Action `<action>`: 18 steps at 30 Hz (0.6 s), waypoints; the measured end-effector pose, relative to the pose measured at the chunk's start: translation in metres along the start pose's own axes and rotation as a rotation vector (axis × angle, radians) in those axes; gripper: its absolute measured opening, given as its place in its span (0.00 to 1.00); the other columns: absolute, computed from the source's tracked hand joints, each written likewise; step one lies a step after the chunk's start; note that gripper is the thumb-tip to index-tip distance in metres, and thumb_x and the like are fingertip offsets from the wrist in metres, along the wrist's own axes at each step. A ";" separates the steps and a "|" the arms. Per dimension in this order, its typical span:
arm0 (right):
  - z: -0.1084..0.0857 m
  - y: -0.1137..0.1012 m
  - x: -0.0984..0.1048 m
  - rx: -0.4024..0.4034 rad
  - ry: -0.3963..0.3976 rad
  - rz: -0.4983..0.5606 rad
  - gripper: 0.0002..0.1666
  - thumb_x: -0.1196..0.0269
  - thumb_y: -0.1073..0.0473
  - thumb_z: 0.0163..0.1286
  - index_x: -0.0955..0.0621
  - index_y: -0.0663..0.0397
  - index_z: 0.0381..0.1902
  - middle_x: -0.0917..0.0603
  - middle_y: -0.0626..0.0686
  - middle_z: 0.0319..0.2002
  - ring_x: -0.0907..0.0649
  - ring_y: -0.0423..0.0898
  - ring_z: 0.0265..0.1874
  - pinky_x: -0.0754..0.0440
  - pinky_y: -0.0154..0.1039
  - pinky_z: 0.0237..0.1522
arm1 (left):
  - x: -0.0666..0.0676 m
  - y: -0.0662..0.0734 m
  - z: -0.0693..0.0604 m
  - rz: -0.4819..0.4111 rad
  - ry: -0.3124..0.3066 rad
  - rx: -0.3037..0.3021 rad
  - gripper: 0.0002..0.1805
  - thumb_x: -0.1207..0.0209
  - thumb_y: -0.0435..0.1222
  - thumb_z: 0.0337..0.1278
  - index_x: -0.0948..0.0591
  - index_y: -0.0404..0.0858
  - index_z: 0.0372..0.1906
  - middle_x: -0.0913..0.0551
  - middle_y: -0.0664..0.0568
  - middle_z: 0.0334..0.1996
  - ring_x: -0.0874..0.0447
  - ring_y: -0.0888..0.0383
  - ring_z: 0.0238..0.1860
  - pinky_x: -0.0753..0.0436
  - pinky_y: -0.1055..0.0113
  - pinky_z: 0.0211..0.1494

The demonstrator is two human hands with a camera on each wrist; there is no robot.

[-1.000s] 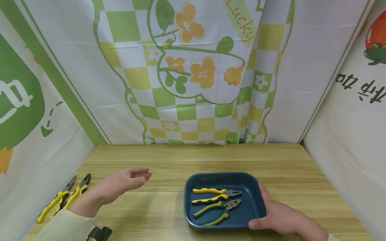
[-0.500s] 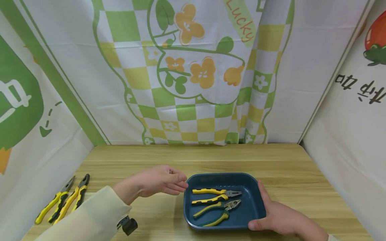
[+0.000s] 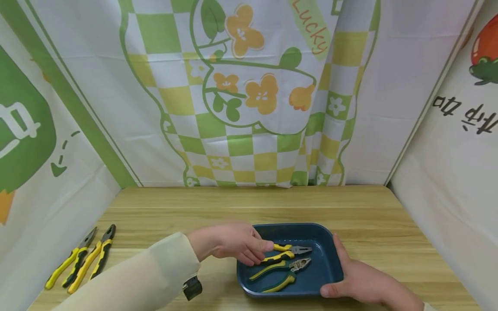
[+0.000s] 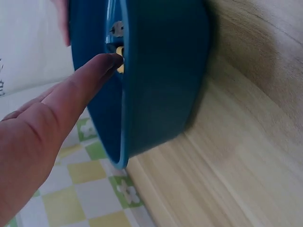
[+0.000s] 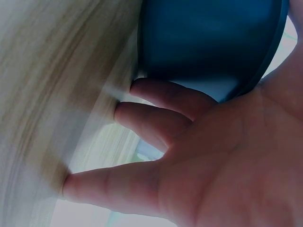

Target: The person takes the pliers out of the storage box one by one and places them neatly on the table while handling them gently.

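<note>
A blue rectangular box (image 3: pixel 249 287) on the table holds two pairs of pliers. The yellow-and-black pliers (image 3: pixel 301 249) lie at the back, and the green-and-yellow pliers (image 3: pixel 299 264) lie in front of them; both heads point right. My left hand (image 3: pixel 241 244) reaches over the box's left rim, above the yellow-and-black handles, partly hiding them. Its fingers look loosely bent; whether they touch the handles I cannot tell. My right hand (image 3: pixel 359 278) rests against the box's right end with thumb and forefinger spread along it. In the right wrist view, straight fingers (image 5: pixel 137 182) reach down to the table.
Two more pairs of yellow-and-black pliers, one (image 3: pixel 75 259) beside the other (image 3: pixel 97 255), lie at the table's left edge. The wooden table (image 3: pixel 186 207) ends at a checkered curtain (image 3: pixel 249 147) behind, with printed cloth walls on both sides.
My left hand has moved right, from the left part of the table to over the box's left side. The right hand, the box and the pliers have stayed in place.
</note>
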State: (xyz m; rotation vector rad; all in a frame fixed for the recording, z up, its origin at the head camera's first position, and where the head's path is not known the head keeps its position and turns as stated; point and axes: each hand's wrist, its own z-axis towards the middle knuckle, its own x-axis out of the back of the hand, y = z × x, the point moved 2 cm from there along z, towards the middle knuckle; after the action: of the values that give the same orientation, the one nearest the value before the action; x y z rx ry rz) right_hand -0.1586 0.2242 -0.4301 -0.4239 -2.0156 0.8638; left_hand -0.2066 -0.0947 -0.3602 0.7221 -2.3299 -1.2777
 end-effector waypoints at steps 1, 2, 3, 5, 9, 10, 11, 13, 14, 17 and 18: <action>0.000 0.000 0.000 0.000 0.000 0.001 0.78 0.29 0.40 0.62 0.77 0.64 0.73 0.19 0.68 0.48 0.19 0.53 0.42 0.24 0.54 0.51 | -0.001 0.000 0.003 0.011 -0.004 0.009 0.28 0.42 0.46 0.72 0.25 0.24 0.59 0.19 0.32 0.52 0.21 0.40 0.57 0.20 0.52 0.57; 0.000 0.001 0.000 0.000 -0.001 0.002 0.78 0.29 0.40 0.62 0.78 0.63 0.73 0.19 0.69 0.48 0.19 0.53 0.42 0.24 0.54 0.51 | -0.001 -0.001 0.006 0.023 -0.008 0.019 0.29 0.42 0.47 0.72 0.25 0.24 0.59 0.19 0.32 0.52 0.20 0.40 0.57 0.21 0.51 0.58; 0.000 0.001 0.000 -0.002 -0.001 0.003 0.78 0.29 0.40 0.62 0.78 0.63 0.73 0.19 0.69 0.49 0.19 0.53 0.43 0.24 0.54 0.51 | -0.002 -0.001 0.009 0.037 -0.013 0.029 0.30 0.42 0.47 0.72 0.25 0.23 0.60 0.19 0.32 0.52 0.20 0.40 0.56 0.21 0.51 0.58; 0.001 0.001 0.001 -0.005 -0.002 0.008 0.78 0.29 0.40 0.62 0.78 0.63 0.73 0.20 0.70 0.49 0.19 0.53 0.43 0.24 0.54 0.51 | -0.002 -0.003 0.015 0.058 -0.018 0.052 0.31 0.42 0.49 0.71 0.25 0.23 0.61 0.19 0.32 0.51 0.19 0.40 0.55 0.21 0.50 0.58; 0.002 0.001 0.000 -0.007 0.002 0.015 0.78 0.29 0.40 0.62 0.77 0.63 0.74 0.22 0.72 0.53 0.20 0.54 0.45 0.25 0.54 0.51 | -0.004 -0.008 0.026 0.063 -0.022 0.109 0.33 0.41 0.51 0.69 0.24 0.24 0.60 0.18 0.33 0.49 0.18 0.40 0.53 0.21 0.49 0.58; 0.002 0.001 0.000 -0.010 0.003 0.016 0.78 0.28 0.40 0.61 0.77 0.63 0.74 0.22 0.73 0.54 0.20 0.54 0.45 0.25 0.55 0.52 | -0.005 -0.009 0.028 0.061 -0.022 0.121 0.33 0.40 0.51 0.69 0.24 0.24 0.59 0.18 0.34 0.49 0.18 0.41 0.53 0.21 0.49 0.57; 0.002 0.001 0.000 -0.010 0.004 0.017 0.78 0.28 0.40 0.61 0.77 0.63 0.74 0.23 0.74 0.54 0.20 0.55 0.46 0.25 0.55 0.52 | -0.006 -0.010 0.030 0.058 -0.021 0.131 0.33 0.40 0.51 0.68 0.24 0.24 0.58 0.18 0.34 0.49 0.18 0.41 0.53 0.21 0.48 0.57; 0.002 0.002 0.000 -0.012 0.007 0.016 0.78 0.28 0.40 0.61 0.77 0.63 0.74 0.24 0.75 0.56 0.20 0.55 0.47 0.25 0.56 0.53 | -0.007 -0.012 0.033 0.066 -0.018 0.139 0.32 0.39 0.52 0.67 0.23 0.25 0.57 0.18 0.35 0.48 0.18 0.41 0.52 0.21 0.48 0.57; 0.002 0.002 0.000 -0.013 0.007 0.016 0.78 0.29 0.40 0.61 0.77 0.63 0.74 0.24 0.75 0.56 0.20 0.56 0.47 0.25 0.56 0.53 | -0.007 -0.012 0.035 0.073 -0.016 0.139 0.32 0.39 0.52 0.67 0.23 0.25 0.56 0.18 0.35 0.48 0.18 0.41 0.52 0.21 0.48 0.57; 0.002 0.001 0.000 -0.017 0.012 0.024 0.78 0.28 0.40 0.61 0.77 0.63 0.74 0.25 0.75 0.57 0.21 0.56 0.49 0.26 0.56 0.54 | -0.008 -0.012 0.037 0.097 -0.008 0.142 0.33 0.39 0.53 0.67 0.22 0.25 0.55 0.17 0.36 0.46 0.17 0.42 0.51 0.20 0.48 0.56; 0.002 0.001 0.000 -0.021 0.013 0.025 0.78 0.28 0.40 0.61 0.77 0.62 0.74 0.26 0.75 0.58 0.21 0.56 0.49 0.26 0.56 0.54 | -0.008 -0.012 0.038 0.103 -0.004 0.143 0.33 0.39 0.54 0.67 0.22 0.25 0.54 0.17 0.36 0.45 0.17 0.42 0.50 0.20 0.48 0.56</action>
State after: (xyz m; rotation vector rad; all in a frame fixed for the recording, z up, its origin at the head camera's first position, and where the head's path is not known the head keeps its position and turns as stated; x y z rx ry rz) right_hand -0.1598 0.2240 -0.4314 -0.4660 -2.0123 0.8538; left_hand -0.2182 -0.0707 -0.3905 0.6354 -2.4467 -1.0781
